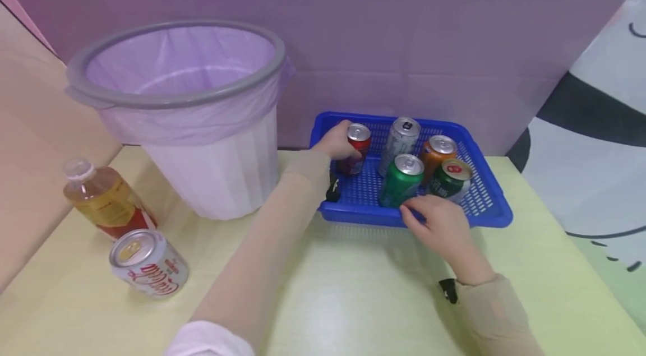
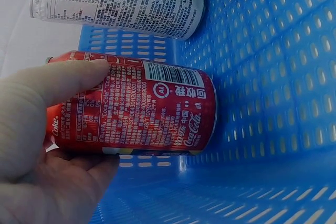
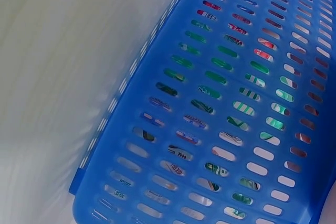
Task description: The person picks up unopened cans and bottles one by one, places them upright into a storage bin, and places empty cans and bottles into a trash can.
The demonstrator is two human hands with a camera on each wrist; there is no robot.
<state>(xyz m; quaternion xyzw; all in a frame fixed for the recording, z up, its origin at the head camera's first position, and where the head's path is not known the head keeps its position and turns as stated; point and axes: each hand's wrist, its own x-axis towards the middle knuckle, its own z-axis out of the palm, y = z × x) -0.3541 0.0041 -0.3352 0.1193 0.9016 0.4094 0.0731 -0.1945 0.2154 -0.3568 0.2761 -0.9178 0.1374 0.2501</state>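
My left hand reaches into the left end of a blue plastic basket and grips a red Coca-Cola can. In the left wrist view the thumb lies across one side of the can and fingers curl round the other. My right hand holds the basket's front rim near the green can, fingers over the edge. Also in the basket stand a tall silver-white can, a green can, an orange can and a dark green can. The right wrist view shows mostly the basket's slotted side.
A white bin with a grey rim and purple liner stands left of the basket. In front of it are a bottle of amber drink and a silver-white Coca-Cola can. A purple wall rises behind the table.
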